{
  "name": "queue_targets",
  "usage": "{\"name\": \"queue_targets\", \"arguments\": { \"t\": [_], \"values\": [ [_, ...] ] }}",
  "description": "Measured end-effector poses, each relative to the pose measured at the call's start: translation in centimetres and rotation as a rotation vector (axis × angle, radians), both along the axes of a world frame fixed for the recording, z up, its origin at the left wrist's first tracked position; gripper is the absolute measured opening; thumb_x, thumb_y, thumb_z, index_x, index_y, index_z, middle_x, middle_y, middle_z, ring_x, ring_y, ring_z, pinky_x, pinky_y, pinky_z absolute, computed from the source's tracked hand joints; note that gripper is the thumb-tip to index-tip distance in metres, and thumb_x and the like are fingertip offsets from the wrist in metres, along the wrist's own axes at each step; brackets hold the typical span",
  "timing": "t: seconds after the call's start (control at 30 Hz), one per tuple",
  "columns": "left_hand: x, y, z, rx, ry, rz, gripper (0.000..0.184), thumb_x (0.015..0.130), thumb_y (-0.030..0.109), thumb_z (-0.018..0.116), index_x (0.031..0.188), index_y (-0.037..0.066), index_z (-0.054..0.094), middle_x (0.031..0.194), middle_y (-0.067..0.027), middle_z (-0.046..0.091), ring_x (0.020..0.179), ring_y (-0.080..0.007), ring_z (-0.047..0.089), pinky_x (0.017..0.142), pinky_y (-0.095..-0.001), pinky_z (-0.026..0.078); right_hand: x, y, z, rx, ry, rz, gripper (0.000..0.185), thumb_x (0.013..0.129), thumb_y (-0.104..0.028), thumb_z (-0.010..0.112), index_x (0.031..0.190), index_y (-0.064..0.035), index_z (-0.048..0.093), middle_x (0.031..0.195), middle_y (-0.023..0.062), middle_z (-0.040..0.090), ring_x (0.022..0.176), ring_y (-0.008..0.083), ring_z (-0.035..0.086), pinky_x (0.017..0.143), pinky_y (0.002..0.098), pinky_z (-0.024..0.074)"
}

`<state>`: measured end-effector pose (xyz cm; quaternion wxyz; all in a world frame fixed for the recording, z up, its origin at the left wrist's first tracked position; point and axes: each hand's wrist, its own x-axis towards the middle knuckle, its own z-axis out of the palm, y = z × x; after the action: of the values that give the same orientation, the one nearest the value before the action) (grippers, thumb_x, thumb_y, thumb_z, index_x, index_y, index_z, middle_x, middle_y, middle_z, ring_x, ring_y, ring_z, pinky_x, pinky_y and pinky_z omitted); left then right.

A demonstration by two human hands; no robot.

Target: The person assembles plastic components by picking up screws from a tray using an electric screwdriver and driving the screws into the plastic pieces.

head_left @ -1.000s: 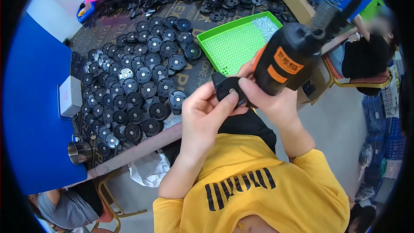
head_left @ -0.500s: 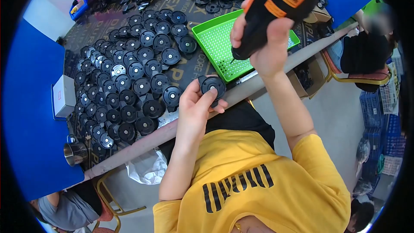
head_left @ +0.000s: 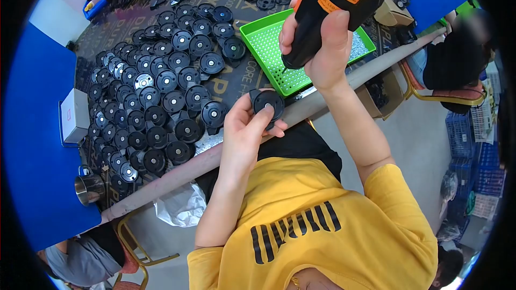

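Left of the green tray [head_left: 279, 59], many black discs [head_left: 161, 80] cover the tabletop [head_left: 239, 78]. Just below the tray's near corner, the left hand [head_left: 247, 126] pinches one black disc [head_left: 267, 102], thumb on its middle. Over the tray, the right hand [head_left: 325, 48] wraps around a black power tool [head_left: 330, 8].

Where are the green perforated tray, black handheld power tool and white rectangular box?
Green perforated tray [head_left: 269, 48]: head view, its holed floor.
Black handheld power tool [head_left: 312, 32]: head view, casing below the orange labels.
White rectangular box [head_left: 76, 115]: head view, its side.
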<state>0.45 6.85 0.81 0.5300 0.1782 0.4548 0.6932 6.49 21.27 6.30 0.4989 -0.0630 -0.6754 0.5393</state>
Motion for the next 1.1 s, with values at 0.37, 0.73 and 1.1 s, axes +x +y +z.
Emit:
{"name": "queue_targets", "arguments": {
  "t": [0.37,0.73,1.1],
  "values": [
    [0.1,0.2,0.0,-0.018,0.020,0.004,0.021,0.084,0.002,0.050,0.104,-0.004,0.048,0.086,-0.0086,0.055,0.068,-0.0154,0.060,0.059,-0.0242,0.053,0.6,0.2,2.1,-0.033,0.064,0.123,0.072,0.078,-0.070,0.031,0.100,-0.0021,0.043,0.059,0.0070,0.050,0.048,0.0148,0.049,0.046,0.0241,0.0413],
    [0.1,0.2,-0.1,0.002,0.047,-0.006,0.024,0.084,0.002,0.049,0.107,-0.005,0.045,0.088,-0.0094,0.055,0.068,-0.0143,0.060,0.060,-0.0233,0.053,0.7,-3.5,4.3,-0.109,0.096,0.064,0.069,0.077,-0.065,0.037,0.099,0.0000,0.040,0.060,0.0067,0.050,0.042,0.0141,0.049,0.037,0.0239,0.0410],
    [0.2,0.1,-0.1,0.007,0.048,-0.010,0.020,0.085,0.001,0.049,0.104,-0.005,0.046,0.085,-0.0087,0.056,0.067,-0.0139,0.060,0.060,-0.0228,0.053,0.9,-3.6,3.1,-0.096,0.104,0.325,0.051,0.087,-0.048,0.043,0.098,0.0013,0.048,0.062,0.0078,0.054,0.050,0.0111,0.050,0.046,0.0206,0.0402]
  ]
}}
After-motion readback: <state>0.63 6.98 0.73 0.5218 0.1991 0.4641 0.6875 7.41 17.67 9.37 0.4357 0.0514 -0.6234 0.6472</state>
